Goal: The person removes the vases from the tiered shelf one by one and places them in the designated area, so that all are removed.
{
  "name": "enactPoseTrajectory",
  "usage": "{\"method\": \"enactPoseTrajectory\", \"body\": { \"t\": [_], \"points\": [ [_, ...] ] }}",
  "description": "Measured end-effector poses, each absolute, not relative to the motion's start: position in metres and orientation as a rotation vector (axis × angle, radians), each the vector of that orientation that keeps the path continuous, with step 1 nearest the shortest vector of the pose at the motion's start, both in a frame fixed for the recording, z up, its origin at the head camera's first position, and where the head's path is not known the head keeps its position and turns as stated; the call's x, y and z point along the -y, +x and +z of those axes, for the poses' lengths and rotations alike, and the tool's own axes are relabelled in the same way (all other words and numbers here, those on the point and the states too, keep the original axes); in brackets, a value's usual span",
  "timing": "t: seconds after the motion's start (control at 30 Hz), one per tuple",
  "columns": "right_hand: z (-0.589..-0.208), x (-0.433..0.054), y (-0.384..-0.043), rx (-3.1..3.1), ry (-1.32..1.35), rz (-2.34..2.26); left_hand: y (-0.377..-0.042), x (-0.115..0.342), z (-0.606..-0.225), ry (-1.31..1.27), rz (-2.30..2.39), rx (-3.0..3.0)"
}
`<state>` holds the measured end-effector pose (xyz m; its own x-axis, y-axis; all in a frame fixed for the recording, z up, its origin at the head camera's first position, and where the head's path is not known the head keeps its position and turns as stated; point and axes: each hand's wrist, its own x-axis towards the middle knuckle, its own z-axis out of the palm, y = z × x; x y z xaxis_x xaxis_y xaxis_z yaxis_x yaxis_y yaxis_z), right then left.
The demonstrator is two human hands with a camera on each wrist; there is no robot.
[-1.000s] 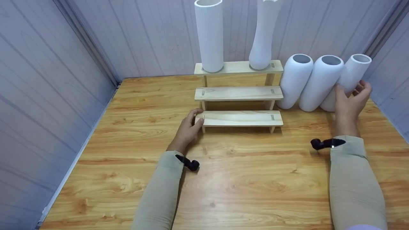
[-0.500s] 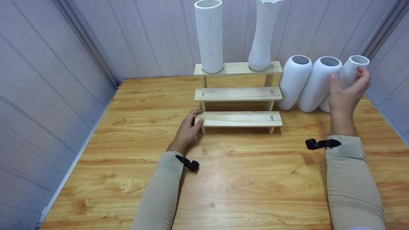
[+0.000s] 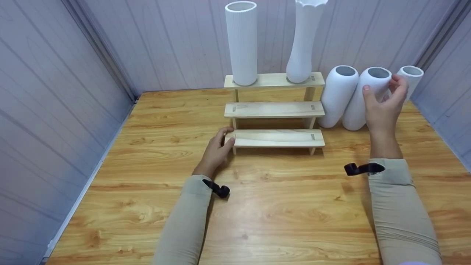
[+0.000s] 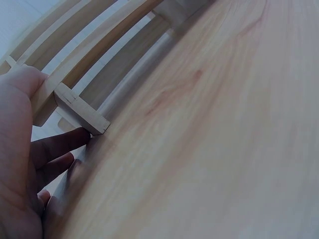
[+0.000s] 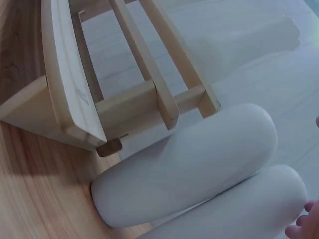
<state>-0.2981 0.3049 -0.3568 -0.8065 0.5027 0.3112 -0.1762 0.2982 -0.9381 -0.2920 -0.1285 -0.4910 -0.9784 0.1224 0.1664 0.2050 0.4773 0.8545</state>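
Observation:
Three white vases stand at the right of a three-tier wooden display stand (image 3: 274, 110). My left hand (image 3: 217, 149) holds the left end of its lowest shelf. In the left wrist view, the thumb lies over the shelf and fingers (image 4: 60, 149) reach beneath, by the stand's leg. My right hand (image 3: 384, 110) is around the upper part of the middle vase (image 3: 357, 106), thumb at its front left and loosely bent fingers at its right. Contact there is unclear. The left vase (image 3: 338, 95) is against the stand; the right vase (image 3: 412, 79) is partly hidden behind my right hand.
A tall ribbed vase (image 3: 243, 44) stands at the left of the top shelf. A vase with a scalloped rim (image 3: 302, 44) stands towards its right end. Panelled walls (image 3: 176, 44) enclose the wood-grain table (image 3: 287, 206) at back and sides.
My right hand has moved up off the right vase and left to the middle one. The left hand keeps its hold on the stand. The vases stay in place.

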Motion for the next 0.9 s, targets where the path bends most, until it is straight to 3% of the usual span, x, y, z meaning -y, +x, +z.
{"method": "enactPoseTrajectory", "body": {
  "t": [0.3,0.9],
  "points": [
    [-0.343,-0.282,-0.288,1.968,-0.202,1.507,-0.293,0.127,-0.491,-0.288,-1.556,2.599],
    [-0.355,-0.258,-0.319,1.993,0.055,1.517,-0.293,0.128,-0.492,-0.264,-1.558,2.621]
  ]
}}
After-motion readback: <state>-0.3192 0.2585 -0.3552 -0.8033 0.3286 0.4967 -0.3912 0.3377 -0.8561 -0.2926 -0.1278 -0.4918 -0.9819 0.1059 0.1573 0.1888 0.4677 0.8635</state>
